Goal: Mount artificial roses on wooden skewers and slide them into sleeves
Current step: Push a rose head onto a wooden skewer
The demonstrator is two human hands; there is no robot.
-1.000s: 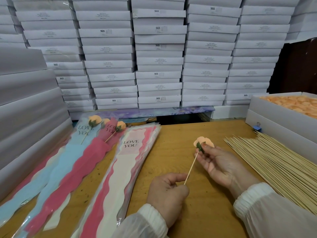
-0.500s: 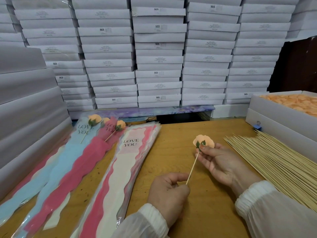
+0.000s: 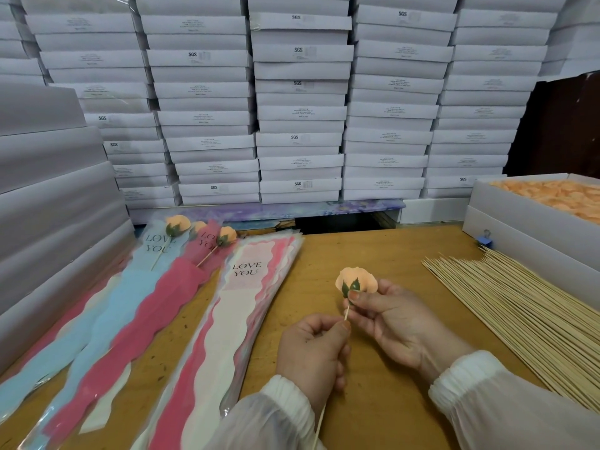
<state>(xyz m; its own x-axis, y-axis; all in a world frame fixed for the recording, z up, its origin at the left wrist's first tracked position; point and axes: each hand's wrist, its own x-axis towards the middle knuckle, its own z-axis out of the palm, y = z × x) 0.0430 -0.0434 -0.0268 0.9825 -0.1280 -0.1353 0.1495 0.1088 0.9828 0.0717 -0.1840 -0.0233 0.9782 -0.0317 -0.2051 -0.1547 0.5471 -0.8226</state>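
My right hand (image 3: 394,316) pinches an orange artificial rose (image 3: 356,280) at its green base, over the wooden table (image 3: 324,254). A wooden skewer (image 3: 346,311) runs from the rose's base down into my left hand (image 3: 313,350), which is closed around it; the skewer's tail shows below that fist. A stack of pink and white "LOVE YOU" sleeves (image 3: 240,293) lies just left of my hands. Further left, finished roses (image 3: 177,224) sit in blue and red sleeves (image 3: 130,287).
A big pile of loose skewers (image 3: 519,313) lies at the right. Behind it stands an open white box of orange roses (image 3: 552,198). White boxes are stacked along the back wall (image 3: 298,108) and on the left (image 3: 48,190).
My left hand has slid up the skewer toward the rose, so less skewer shows between my hands and its tail now sticks out below the fist.
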